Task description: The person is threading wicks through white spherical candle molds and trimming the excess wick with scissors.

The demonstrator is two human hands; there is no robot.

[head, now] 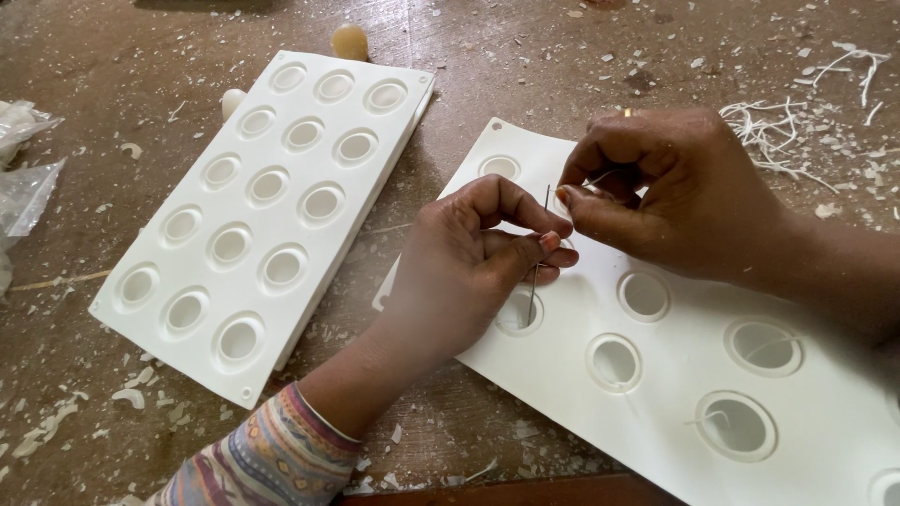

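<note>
at the far left lie crumpled clear plastic bags (21, 178) on a worn brown wooden table (487, 56) strewn with white wax flakes. next comes a white silicone mould tray with fifteen round cavities (267, 211), lying apart from the hands. the left hand (469, 272) is closed in a pinch on a thin straight metal needle (539, 253), held upright over a cavity of a second white silicone mould tray (675, 375). the right hand (656, 192) pinches shut on a fine white wick thread (596, 177) beside the needle's top. the needle looks stiff, light and slippery, best gripped mid-shaft; the thread seems limp and easily frayed, best held close to its end. far right, loose white wick trimmings (778, 131) lie scattered.
</note>
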